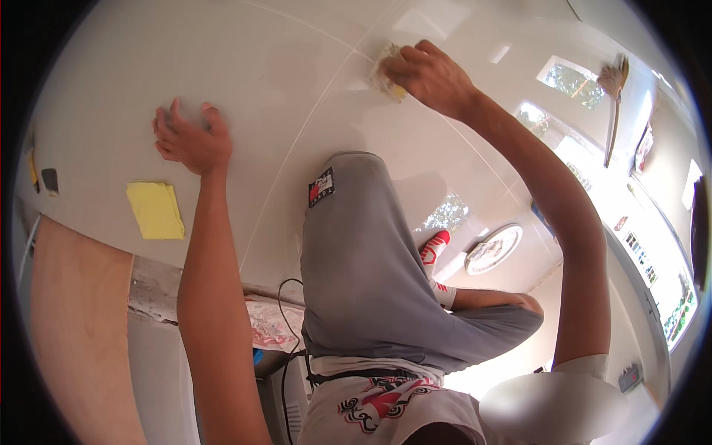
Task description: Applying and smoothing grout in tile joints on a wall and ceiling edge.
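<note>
My right hand (434, 80) is closed on a crumpled, whitish rag (384, 70) with a bit of yellow at its lower edge. It presses the rag to the glossy pale tiles (297, 96), close to where the light joint lines cross. Off to the left, my left hand (194, 141) holds nothing, its fingers bent and apart above the tiles. Whether its fingertips touch the surface I cannot tell. Just below that hand lies a folded yellow cloth (156, 211).
At the far left are a small dark flat piece (50, 182) and a yellow-and-black tool (33, 170). A wooden board (81, 311) stands lower left, near a black cable (285, 371). To the right are a broom (614, 104) and a round whitish lid-like object (495, 248).
</note>
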`<action>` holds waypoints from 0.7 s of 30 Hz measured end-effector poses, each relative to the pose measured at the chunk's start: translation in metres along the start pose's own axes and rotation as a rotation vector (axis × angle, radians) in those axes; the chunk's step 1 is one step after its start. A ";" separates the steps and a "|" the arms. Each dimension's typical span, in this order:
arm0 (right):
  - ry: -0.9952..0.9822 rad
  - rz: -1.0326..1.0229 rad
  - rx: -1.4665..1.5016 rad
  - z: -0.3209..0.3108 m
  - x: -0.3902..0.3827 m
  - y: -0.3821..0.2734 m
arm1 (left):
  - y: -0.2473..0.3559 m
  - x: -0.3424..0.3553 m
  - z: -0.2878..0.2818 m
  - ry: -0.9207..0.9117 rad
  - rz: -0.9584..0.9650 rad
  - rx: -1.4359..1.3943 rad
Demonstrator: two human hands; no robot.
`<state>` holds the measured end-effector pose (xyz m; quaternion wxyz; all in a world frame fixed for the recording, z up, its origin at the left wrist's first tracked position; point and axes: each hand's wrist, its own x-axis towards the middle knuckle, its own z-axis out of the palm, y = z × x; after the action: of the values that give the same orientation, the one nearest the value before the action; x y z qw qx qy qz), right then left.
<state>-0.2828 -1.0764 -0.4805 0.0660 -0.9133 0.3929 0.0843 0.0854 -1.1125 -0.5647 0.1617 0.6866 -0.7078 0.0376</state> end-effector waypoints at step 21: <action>0.221 0.852 0.557 -0.070 -0.178 -0.136 | -0.002 -0.004 -0.005 -0.034 -0.103 -0.079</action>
<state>-0.2964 -0.8709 -0.3686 0.2244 -0.6235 0.7421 -0.1009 0.0879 -1.1072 -0.5619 0.1781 0.7158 -0.6751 -0.0104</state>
